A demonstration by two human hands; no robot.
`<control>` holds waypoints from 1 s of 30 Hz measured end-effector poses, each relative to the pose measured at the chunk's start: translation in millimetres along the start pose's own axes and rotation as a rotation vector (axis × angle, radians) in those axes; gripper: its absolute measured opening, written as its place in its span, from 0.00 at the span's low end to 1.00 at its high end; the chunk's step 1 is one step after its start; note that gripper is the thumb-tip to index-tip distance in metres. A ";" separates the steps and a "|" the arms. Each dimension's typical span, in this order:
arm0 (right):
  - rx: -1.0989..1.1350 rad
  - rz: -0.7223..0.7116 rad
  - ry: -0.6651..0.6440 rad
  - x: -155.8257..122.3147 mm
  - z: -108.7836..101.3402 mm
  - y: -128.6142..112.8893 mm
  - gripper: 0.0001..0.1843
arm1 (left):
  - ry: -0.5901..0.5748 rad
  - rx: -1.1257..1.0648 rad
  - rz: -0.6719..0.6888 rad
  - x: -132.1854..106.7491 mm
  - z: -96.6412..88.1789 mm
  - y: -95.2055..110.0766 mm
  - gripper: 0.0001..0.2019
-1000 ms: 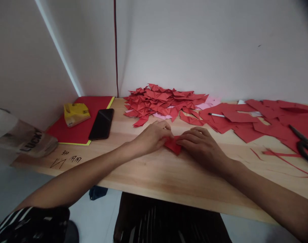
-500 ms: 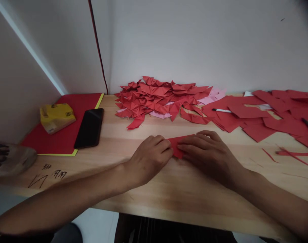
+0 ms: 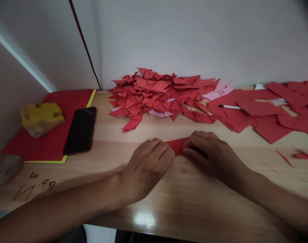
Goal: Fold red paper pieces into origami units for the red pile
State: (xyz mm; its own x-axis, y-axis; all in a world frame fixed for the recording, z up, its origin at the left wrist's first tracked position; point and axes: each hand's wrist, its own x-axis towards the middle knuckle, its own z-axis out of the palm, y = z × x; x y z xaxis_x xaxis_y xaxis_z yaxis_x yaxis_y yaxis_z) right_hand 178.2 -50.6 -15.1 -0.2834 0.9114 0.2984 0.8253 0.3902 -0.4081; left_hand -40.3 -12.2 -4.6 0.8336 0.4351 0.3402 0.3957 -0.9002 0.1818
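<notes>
A small piece of red paper [image 3: 177,145] lies between my hands on the wooden table, its upper edge straight. My left hand [image 3: 152,165] is closed over its left end, fingers curled and tips hidden. At the right end, my right hand [image 3: 204,150] pinches the paper with thumb and fingers pressed together. Both ends of the paper are covered by my fingers. Behind my hands is a heap of folded red paper pieces [image 3: 154,91], with some pink ones among them.
Flat red paper sheets [image 3: 260,111] lie at the right, with a white pen [image 3: 230,107] on them and red scraps [image 3: 304,156] nearer. On the left, a black phone [image 3: 80,131] and a yellow package [image 3: 42,118] rest on large red sheets [image 3: 52,148]. A wall stands behind.
My right hand's fingers, stretched over the paper before, are now drawn together in a pinch at its right end. My left hand keeps its hold. The camera view has shifted slightly.
</notes>
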 end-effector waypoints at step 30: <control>-0.336 -0.035 -0.052 9.4 -4.6 -8.4 0.15 | 0.110 0.004 0.029 1.8 1.4 -7.1 0.09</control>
State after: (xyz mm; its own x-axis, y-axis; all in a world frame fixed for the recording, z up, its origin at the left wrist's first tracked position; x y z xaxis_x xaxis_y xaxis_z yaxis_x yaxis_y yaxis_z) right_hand 170.9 -45.9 -4.9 -0.3320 0.9070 0.2591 0.9270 0.3646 -0.0882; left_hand -41.1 -5.1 -6.6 0.7974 0.4080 0.4447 0.3737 -0.9124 0.1669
